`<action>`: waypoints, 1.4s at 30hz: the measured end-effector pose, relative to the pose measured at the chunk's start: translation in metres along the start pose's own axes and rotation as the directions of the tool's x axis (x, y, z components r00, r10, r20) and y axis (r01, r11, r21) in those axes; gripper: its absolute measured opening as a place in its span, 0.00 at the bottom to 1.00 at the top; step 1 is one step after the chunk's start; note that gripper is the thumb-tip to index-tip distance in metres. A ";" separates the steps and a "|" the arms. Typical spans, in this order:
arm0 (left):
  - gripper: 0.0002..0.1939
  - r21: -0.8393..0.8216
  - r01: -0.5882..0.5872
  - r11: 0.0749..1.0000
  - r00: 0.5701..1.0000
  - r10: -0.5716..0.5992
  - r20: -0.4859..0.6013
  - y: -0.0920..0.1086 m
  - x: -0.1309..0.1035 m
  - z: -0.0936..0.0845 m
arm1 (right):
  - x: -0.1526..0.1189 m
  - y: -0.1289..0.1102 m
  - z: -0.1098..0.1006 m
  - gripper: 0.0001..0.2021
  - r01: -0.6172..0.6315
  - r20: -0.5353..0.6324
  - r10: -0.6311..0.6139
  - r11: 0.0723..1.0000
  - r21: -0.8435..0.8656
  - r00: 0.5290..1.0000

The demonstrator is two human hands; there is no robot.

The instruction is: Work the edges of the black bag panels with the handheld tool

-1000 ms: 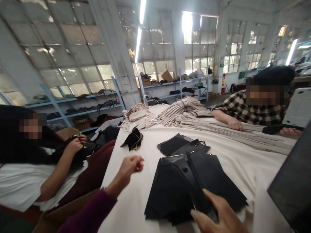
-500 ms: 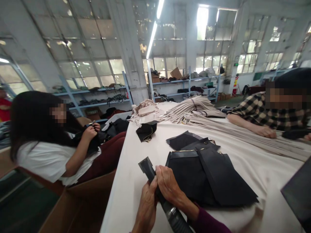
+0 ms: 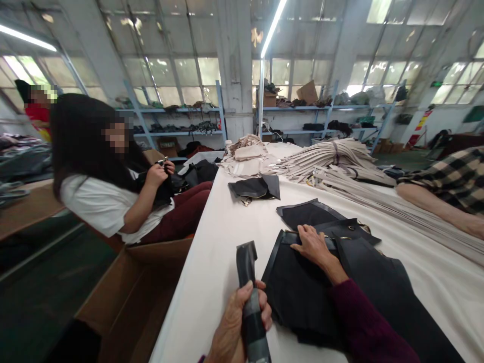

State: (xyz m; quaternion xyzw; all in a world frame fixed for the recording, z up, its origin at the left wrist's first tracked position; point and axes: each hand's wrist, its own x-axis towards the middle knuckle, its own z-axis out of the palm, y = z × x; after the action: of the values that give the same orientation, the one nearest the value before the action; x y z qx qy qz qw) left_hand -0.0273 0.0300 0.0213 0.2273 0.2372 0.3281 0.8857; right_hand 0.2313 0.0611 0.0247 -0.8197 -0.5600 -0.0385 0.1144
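My left hand (image 3: 236, 327) grips a narrow black strap piece (image 3: 247, 282) that stands upright over the near edge of the white table (image 3: 227, 237). To its right, my right hand (image 3: 313, 246) rests flat, fingers spread, on the top edge of a stack of black fabric panels (image 3: 302, 292). More black panels (image 3: 308, 212) lie just beyond that stack. A folded black piece (image 3: 255, 187) sits farther up the table.
Bundled beige straps (image 3: 333, 156) and beige cloth pieces (image 3: 245, 154) cover the far end. A seated person (image 3: 109, 196) at the left handles black fabric. Another person's checked sleeve and forearm (image 3: 442, 191) lie at the right. An open cardboard box (image 3: 143, 282) stands by the table's left edge.
My right hand let go of the strap and moved onto the black panel stack. My left hand keeps the strap, now held more upright. The view swung left.
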 end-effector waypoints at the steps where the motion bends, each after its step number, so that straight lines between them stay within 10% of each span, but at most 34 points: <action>1: 0.13 -0.005 0.008 1.000 1.000 -0.008 -0.002 0.000 0.000 0.000 | 0.002 0.008 0.007 0.17 0.020 0.031 -0.020 1.000 0.014 0.999; 15: 0.18 0.133 0.180 0.975 0.981 -0.187 0.045 -0.017 0.000 -0.015 | 0.007 0.012 0.008 0.09 0.207 0.042 -0.240 0.904 0.373 0.970; 27: 0.15 0.151 0.096 0.984 0.995 -0.094 -0.023 -0.013 0.005 -0.006 | -0.008 0.001 -0.008 0.07 0.281 0.151 -0.495 0.691 0.666 0.856; 42: 0.16 0.157 0.127 0.979 0.990 -0.134 0.033 -0.016 -0.001 -0.012 | -0.003 -0.009 0.008 0.10 0.134 0.231 -0.359 0.752 0.646 0.904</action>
State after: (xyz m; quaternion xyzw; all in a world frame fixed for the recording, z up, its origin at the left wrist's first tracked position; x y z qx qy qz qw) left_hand -0.0273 0.0216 0.0037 0.2862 0.2571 0.2450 0.8899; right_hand 0.2210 0.0632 0.0177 -0.6483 -0.6573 0.2735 0.2700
